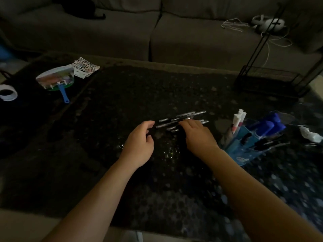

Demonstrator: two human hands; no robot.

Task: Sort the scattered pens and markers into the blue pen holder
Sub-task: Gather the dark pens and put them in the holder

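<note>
Several dark pens and markers (183, 118) lie bunched side by side in the middle of the dark speckled table (122, 105). My right hand (197, 135) rests palm down on the near side of the bunch, fingers spread over the pens. My left hand (141, 138) hovers just left of the bunch, fingers curled and apart, its fingertips close to the pens' left ends. The blue pen holder (248, 145) stands to the right of my right hand. It holds blue-capped markers (269, 126), white markers (238, 117) and dark pens.
A hand fan with a blue handle (56, 79) and a printed paper packet (86, 67) lie at the table's far left, near a roll of white tape (7, 92). A black wire rack (269, 79) stands at the far right. A crumpled white tissue (310, 135) lies beside the holder. A sofa (157, 28) runs behind.
</note>
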